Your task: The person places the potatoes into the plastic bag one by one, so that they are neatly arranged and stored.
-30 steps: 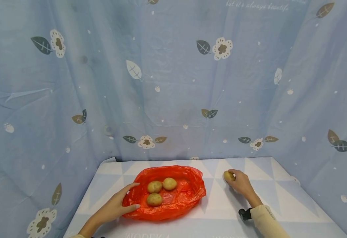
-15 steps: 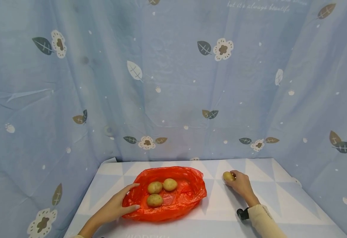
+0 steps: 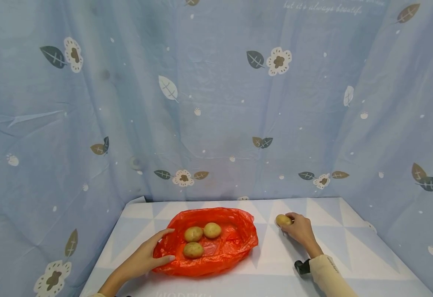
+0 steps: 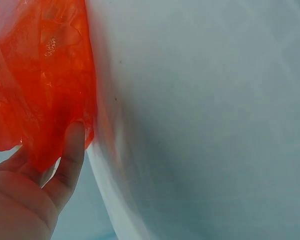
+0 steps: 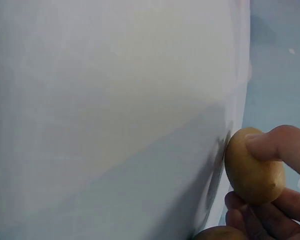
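Head; left hand (image 3: 143, 256) holds red bag (image 3: 220, 262); right hand (image 3: 302, 230) pinches potato (image 3: 283, 220)

Counts: potatoes (image 3: 193, 234), 5 visible: 3 in the bag (image 3: 216, 266), 1 in the right hand (image 3: 301, 227), 1 just beside that, cut off by the right wrist view's edge. Bag, 1. Hands, 2: right and left hand (image 3: 144, 258). Table (image 3: 268, 264), 1.

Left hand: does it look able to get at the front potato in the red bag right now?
Probably yes: the left hand is at the red plastic bag's left end, and the front potato lies uncovered beside its thumb. It would likely have to release the bag.
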The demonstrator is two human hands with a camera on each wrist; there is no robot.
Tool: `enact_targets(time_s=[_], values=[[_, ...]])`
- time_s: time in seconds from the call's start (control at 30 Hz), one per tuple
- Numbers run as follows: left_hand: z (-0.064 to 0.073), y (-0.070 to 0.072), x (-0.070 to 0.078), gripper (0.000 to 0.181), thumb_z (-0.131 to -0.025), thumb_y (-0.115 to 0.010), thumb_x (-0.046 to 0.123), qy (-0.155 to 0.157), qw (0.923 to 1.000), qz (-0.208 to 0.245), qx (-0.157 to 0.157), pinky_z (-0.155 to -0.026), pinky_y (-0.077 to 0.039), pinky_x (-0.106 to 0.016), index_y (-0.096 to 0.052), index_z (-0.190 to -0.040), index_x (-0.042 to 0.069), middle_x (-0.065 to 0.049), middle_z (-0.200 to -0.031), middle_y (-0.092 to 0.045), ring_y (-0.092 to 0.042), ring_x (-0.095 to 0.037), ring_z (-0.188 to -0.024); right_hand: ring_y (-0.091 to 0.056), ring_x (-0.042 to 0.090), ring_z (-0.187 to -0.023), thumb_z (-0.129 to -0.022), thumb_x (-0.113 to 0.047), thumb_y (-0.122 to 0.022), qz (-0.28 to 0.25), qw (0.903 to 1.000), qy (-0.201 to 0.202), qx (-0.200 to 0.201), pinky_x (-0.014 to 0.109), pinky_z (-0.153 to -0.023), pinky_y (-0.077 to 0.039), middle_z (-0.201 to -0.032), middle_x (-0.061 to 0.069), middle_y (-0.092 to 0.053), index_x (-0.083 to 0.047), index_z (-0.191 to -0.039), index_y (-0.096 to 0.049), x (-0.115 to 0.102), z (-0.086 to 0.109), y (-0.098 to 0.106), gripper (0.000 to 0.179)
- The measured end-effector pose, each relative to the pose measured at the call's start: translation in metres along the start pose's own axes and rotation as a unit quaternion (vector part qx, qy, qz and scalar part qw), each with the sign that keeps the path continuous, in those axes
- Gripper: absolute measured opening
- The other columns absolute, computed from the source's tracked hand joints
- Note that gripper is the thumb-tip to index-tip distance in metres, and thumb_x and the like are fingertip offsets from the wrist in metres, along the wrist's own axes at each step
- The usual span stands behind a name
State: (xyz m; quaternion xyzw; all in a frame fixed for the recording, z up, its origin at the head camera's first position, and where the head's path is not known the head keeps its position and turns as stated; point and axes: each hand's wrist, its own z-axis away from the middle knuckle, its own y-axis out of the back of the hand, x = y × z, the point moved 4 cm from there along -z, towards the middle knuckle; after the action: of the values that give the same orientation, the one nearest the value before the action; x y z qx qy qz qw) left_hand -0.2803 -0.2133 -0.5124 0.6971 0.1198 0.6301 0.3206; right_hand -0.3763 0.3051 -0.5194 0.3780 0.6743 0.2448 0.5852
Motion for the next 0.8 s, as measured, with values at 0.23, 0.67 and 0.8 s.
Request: enact_targets(time_s=[0.23, 0.67, 0.8], values=[[-0.001, 0.000, -0.001, 0.081, -0.086, -0.083, 0.042, 0.009, 1.0000, 0.000, 0.002, -0.098, -0.052, -0.060, -0.043, -0.154, 0.020, -0.016, -0.155, -0.044, -0.046, -0.044, -0.136, -0.066, 0.030, -0.096, -0.081, -0.018, -0.085, -0.023, 0.9996, 0.014, 0.005, 0.044, -0.081, -0.054, -0.116, 0.021, -0.071, 0.004, -0.125, -0.068, -0.003, 0.002, 0.003, 0.052], [0.000, 0.000, -0.002, 0.081, -0.086, -0.083, 0.041, 0.012, 0.9999, 0.004, 0.003, -0.097, -0.054, -0.057, -0.044, -0.153, 0.019, -0.017, -0.154, -0.045, -0.047, -0.043, -0.135, -0.069, 0.029, -0.099, -0.082, -0.026, -0.087, -0.050, 0.9983, 0.026, 0.013, 0.041, -0.083, -0.056, -0.113, 0.016, -0.073, -0.001, -0.123, -0.071, -0.013, 0.009, 0.009, 0.051], [0.001, 0.000, -0.002, 0.081, -0.086, -0.083, 0.041, 0.011, 0.9999, 0.003, 0.003, -0.096, -0.054, -0.057, -0.044, -0.153, 0.018, -0.018, -0.154, -0.045, -0.047, -0.044, -0.136, -0.070, 0.029, -0.099, -0.081, -0.026, -0.087, -0.061, 0.9976, 0.026, 0.018, 0.041, -0.083, -0.056, -0.113, 0.016, -0.073, -0.002, -0.123, -0.072, -0.015, 0.011, 0.011, 0.050]])
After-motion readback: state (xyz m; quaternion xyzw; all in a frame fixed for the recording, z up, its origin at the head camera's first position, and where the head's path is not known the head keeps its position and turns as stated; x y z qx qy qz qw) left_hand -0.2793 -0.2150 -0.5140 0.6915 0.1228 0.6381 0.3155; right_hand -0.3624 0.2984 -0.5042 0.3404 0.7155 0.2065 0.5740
